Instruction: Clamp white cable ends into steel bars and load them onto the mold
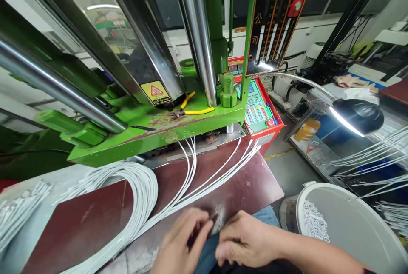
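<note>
Two bare hands near white cables on a maroon table (pixel 248 184).
The left hand (pixel 186 240) and right hand (pixel 245 240) curl their fingers at its near edge; whether they pinch anything is unclear. The cables (pixel 145 182) lie coiled leftward.

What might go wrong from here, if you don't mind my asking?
The yellow-handled pliers lie loose on the green machine ledge and could be knocked off. The white cables loop across the brown board and might snag or tangle. The bare hands could be hurt if they went under that ledge, beside the warning label.
</note>
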{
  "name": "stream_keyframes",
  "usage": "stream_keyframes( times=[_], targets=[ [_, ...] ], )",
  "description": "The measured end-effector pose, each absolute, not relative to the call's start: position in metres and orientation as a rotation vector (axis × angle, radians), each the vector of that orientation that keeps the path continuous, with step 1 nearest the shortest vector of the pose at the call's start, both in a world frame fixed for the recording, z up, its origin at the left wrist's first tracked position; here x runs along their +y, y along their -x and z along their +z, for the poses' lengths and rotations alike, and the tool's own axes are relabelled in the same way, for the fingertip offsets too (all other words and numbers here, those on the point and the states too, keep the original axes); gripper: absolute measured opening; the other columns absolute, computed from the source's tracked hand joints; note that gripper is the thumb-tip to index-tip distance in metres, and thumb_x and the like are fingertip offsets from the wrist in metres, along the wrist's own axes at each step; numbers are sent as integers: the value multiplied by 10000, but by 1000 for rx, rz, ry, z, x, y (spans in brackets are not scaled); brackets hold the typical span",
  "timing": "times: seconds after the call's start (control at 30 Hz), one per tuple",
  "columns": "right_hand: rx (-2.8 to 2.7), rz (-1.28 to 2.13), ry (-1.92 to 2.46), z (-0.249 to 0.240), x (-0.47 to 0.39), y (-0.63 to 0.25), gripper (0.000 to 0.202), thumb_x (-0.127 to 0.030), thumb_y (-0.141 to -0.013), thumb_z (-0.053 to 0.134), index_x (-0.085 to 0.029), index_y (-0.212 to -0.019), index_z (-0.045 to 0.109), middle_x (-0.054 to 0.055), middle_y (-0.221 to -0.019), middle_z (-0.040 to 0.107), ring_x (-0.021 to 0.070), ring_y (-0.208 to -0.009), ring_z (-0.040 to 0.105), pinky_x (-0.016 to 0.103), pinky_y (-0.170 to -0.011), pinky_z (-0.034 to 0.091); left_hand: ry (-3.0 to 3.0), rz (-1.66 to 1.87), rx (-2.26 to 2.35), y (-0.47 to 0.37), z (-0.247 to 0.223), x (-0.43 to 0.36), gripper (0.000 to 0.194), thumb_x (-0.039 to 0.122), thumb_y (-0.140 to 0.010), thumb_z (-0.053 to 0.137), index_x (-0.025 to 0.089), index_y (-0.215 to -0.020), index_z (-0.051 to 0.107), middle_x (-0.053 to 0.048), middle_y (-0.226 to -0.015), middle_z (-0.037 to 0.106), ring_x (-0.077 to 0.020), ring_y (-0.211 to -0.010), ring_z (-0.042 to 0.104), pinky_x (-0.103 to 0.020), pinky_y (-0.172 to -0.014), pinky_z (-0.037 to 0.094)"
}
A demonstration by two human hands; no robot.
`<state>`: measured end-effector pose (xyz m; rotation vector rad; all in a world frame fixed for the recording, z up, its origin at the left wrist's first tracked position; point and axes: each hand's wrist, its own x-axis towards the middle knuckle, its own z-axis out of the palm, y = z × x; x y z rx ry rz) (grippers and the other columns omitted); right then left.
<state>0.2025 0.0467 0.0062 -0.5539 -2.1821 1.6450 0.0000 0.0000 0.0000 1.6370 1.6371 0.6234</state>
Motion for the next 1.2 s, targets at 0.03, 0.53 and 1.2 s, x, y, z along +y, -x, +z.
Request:
stream_keyframes(
  times=[0.03, 0.53, 1.2],
  targets=[
    [-2088, 1648, 553, 4, 49, -195, 432, -415, -947, 361, -144, -788, 659, -6, -571, 558, 71, -500, 533, 153, -547, 436, -1836, 673, 1700, 0, -1, 14, 276, 429, -824, 527, 235, -1000, 613, -80, -1011, 626, -264, -978, 552, -397, -916, 425],
    [-1694, 1513, 658, -39, 54, -177, 561, -459, -969, 233, -139, -734, 630, -5, -505, 526, 88, -498, 536, 199, -619, 480, -1856, 513, 1711, 5, 3, 66, 235, 412, -884, 419, 216, -891, 549, -15, -784, 595, -179, -727, 571, -270, -622, 464],
    [-2383, 387, 991, -20, 92, -183, 301, -404, -889, 501, -154, -1040, 570, 98, -963, 590, 241, -975, 491, 462, -962, 321, -1575, 677, 1586, 15, 18, 57, 228, 425, -835, 527, 214, -904, 583, 31, -655, 553, -140, -644, 533, -221, -650, 426]
  ],
)
